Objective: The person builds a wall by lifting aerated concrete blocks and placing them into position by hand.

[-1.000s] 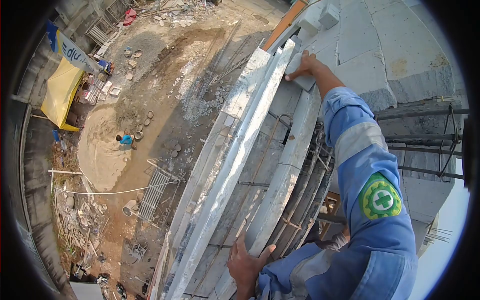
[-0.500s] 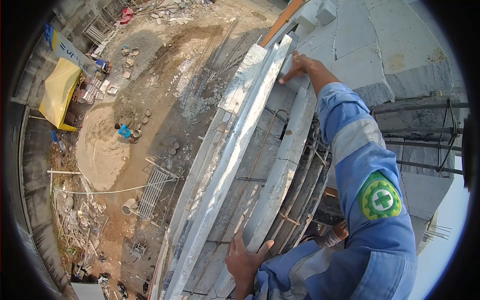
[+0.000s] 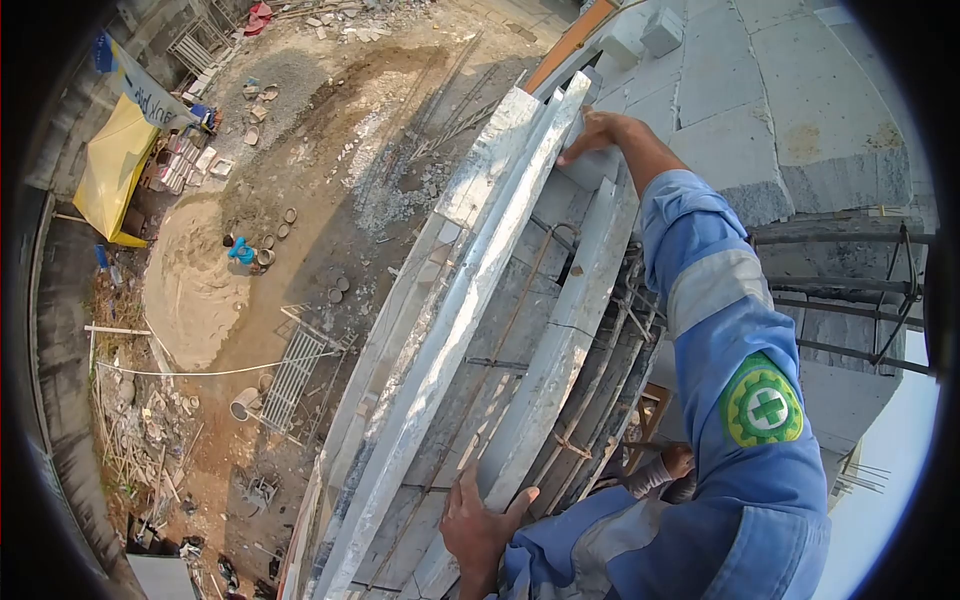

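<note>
A long grey-white board [image 3: 545, 385] runs diagonally along the top of the formwork. My left hand [image 3: 480, 530] straddles its lower part, fingers on one side and thumb on the other. At the far upper end, my right hand [image 3: 598, 132] is closed over a pale grey block [image 3: 592, 168] beside the board's tip; its fingertips are partly hidden. Left of the board lies a rusty bar [image 3: 510, 330] with a hooked end. Beyond it stands a second, longer whitish beam [image 3: 450, 350], parallel and apart from both hands.
Stacked pale blocks [image 3: 720, 150] rise at the right, with rebar [image 3: 850, 310] sticking out below them. Past the outer beam is a deep drop to the ground. A person in blue [image 3: 242, 252] is down there by a sand pile [image 3: 190, 290], near a metal gate [image 3: 300, 375].
The view has shifted slightly, so the ground below appears a little further left. Both hands keep nearly the same places on the board and block. The person below has changed posture.
</note>
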Tool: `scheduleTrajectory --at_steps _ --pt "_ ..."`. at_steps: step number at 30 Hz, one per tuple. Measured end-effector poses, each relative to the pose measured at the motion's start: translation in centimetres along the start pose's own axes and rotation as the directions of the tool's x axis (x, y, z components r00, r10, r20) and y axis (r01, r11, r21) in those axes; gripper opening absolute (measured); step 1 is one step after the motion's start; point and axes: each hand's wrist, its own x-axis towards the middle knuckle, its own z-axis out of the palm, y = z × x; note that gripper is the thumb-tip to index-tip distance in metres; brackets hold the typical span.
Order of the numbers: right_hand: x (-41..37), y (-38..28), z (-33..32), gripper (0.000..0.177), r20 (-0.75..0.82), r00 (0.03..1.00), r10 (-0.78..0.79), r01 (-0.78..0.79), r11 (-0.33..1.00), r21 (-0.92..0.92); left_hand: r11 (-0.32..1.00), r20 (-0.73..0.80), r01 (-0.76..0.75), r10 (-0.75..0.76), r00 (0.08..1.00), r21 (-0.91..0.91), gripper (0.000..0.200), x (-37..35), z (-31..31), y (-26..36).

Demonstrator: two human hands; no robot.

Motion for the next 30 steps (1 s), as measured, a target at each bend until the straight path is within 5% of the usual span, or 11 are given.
scheduleTrajectory --at_steps 12,19,24,27,30 --pt "-1.2 0.6 0.4 0.121 -0.159 0.987 -0.018 -0.004 0.991 -0.134 1.000 0.001 0.011 -0.011 1.000 0.006 0.090 -0.1 -0.3 0.4" --pt "-1.0 -0.2 -2.6 0.119 -0.067 0.988 0.138 -0.142 0.989 -0.050 1.000 0.016 0.004 -0.004 1.000 0.000 0.090 0.0 0.0 0.1" --pt "-1.7 -0.8 -4.5 0.118 -0.074 0.993 0.091 -0.112 0.931 -0.348 0.999 0.013 0.047 -0.046 0.999 -0.026 0.094 0.1 0.1 0.2" --pt "-2.5 -1.3 -3.2 0.115 -0.207 0.971 0.118 -0.185 0.920 -0.346 0.998 0.023 0.066 -0.065 0.998 -0.017 0.095 -0.1 0.1 0.4" --pt "-3.4 -1.7 -4.2 0.115 -0.135 0.985 0.110 -0.152 0.920 -0.360 0.997 0.033 0.068 -0.069 0.997 0.020 0.094 0.0 -0.1 0.5"
